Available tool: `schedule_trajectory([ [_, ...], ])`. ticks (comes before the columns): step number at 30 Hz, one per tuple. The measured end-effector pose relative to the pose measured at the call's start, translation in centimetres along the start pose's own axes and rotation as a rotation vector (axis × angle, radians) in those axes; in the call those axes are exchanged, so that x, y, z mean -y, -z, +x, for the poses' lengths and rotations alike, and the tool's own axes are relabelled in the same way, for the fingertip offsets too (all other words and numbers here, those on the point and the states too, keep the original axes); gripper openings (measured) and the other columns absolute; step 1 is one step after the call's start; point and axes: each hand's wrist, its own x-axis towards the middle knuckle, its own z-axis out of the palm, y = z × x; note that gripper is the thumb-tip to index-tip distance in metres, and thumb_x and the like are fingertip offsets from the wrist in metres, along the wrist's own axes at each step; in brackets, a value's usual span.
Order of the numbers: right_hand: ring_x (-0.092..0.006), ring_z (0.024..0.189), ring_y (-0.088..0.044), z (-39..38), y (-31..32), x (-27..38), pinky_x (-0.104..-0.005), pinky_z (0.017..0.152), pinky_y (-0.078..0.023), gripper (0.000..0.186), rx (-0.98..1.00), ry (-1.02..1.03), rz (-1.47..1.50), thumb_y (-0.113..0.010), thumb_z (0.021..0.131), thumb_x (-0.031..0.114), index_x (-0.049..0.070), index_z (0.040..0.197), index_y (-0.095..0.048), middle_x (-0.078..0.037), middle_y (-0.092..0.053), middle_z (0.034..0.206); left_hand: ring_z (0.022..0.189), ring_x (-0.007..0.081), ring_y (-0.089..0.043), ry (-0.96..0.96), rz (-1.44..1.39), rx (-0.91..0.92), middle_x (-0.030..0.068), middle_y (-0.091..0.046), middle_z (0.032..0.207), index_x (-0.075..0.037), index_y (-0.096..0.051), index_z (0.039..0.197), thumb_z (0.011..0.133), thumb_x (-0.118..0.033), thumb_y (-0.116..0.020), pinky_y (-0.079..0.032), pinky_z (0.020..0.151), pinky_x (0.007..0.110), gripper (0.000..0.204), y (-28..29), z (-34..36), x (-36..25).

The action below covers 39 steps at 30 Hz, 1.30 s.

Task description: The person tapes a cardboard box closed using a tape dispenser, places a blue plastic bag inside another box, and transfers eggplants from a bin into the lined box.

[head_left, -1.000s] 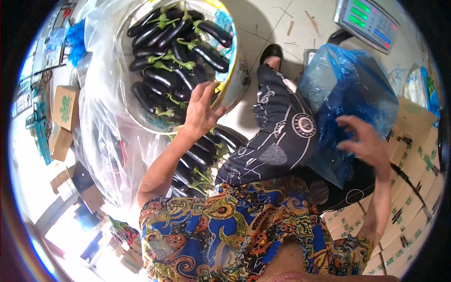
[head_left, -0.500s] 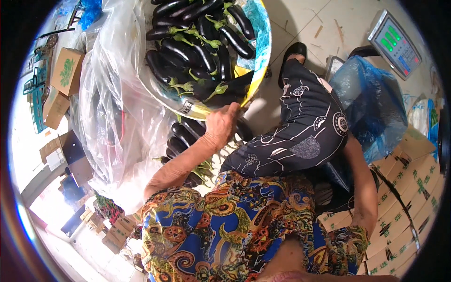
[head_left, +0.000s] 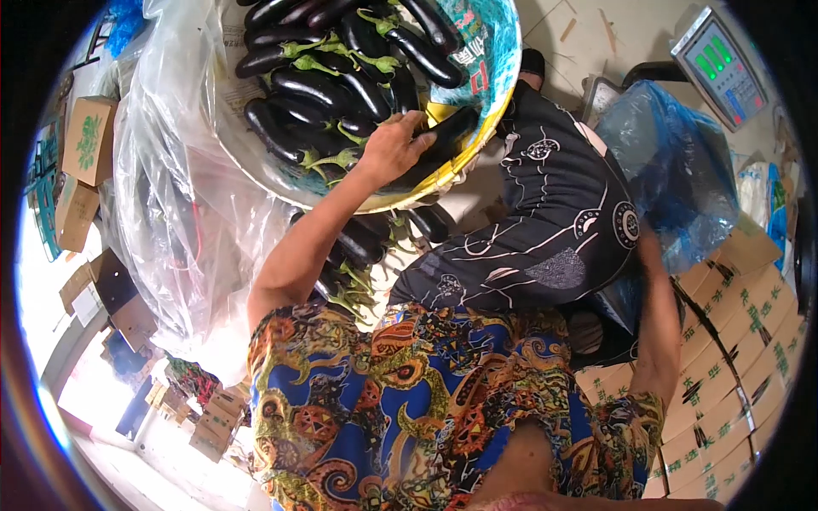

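A wide round basket (head_left: 492, 128) with a pale rim and printed lining holds several glossy dark eggplants (head_left: 311, 89) with green stems. My left hand (head_left: 394, 152) reaches over the near rim into it. Its fingers are closed on an eggplant (head_left: 452, 136) lying at the near right side of the basket. At the right my other forearm (head_left: 658, 332) runs forward past my bent leg to a blue plastic bag (head_left: 669, 166). My right hand is hidden there, between the leg and the bag, so its fingers do not show.
More eggplants (head_left: 362, 243) lie below the basket's near rim. Clear plastic sheeting (head_left: 175, 162) drapes at left. A digital scale display (head_left: 720, 68) stands at far right. Stacked printed cartons (head_left: 724, 375) fill the near right; other cardboard boxes (head_left: 88, 140) stand at left.
My left hand has moved from the basket's near rim forward into it, onto an eggplant. The basket appears lower and wider in view. My right arm stays beside the blue bag.
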Motion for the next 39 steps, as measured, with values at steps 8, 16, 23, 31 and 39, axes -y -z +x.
schedule_trajectory([
  [8,-0.0415,0.112,-0.056,0.6,-0.9,4.0,-0.0434,0.091,-0.048,0.046,0.118,0.043,-0.251,-0.058,0.086,0.015,0.000,0.129,-0.052,-0.025,-0.055,0.127,0.101,0.0346,-0.062,0.285,-0.312,0.198,0.0191,-0.065,0.108,-0.007,-0.045,0.137,0.079,-0.030,-0.072,-0.049,0.089,0.040,0.068,-6.1,2.0,7.0],
  [16,-0.0417,0.110,-0.057,1.7,2.9,4.9,-0.0445,0.089,-0.048,0.043,0.021,0.013,-0.283,-0.059,0.086,0.018,0.002,0.125,-0.055,-0.023,-0.058,0.123,0.088,0.0180,-0.060,0.232,-1.448,0.199,0.0177,-0.060,0.113,0.002,-0.040,0.138,0.090,-0.034,-0.063,-0.053,0.073,0.028,0.064,4.9,0.7,-2.6],
  [23,-0.0420,0.107,-0.058,1.9,0.5,3.4,-0.0455,0.087,-0.049,0.040,0.075,0.018,-0.282,-0.060,0.085,0.020,0.003,0.121,-0.058,-0.021,-0.060,0.119,0.090,0.0219,-0.061,0.125,-1.529,0.185,0.0203,-0.059,0.115,0.001,-0.041,0.136,0.088,-0.033,-0.065,-0.053,0.077,0.032,0.064,5.3,1.4,-9.3],
  [31,-0.0423,0.107,-0.057,1.1,7.8,8.9,-0.0467,0.087,-0.050,0.038,0.160,-0.154,-0.367,-0.061,0.084,0.020,0.003,0.118,-0.060,-0.020,-0.061,0.119,0.090,0.0195,-0.062,0.237,-1.431,0.044,0.0153,-0.062,0.114,0.002,-0.043,0.136,0.090,-0.027,-0.062,-0.054,0.076,0.030,0.058,3.5,1.7,-8.9],
  [39,-0.0430,0.121,-0.049,5.2,-3.3,-3.1,-0.0479,0.101,-0.041,0.052,-0.434,0.248,-0.464,-0.059,0.083,0.008,-0.003,0.133,-0.047,-0.026,-0.047,0.135,0.099,0.0142,-0.059,0.370,-1.226,-0.135,0.0041,-0.062,0.117,-0.007,-0.046,0.138,0.089,-0.021,-0.064,-0.048,0.086,0.030,0.054,2.1,0.5,-6.4],
])
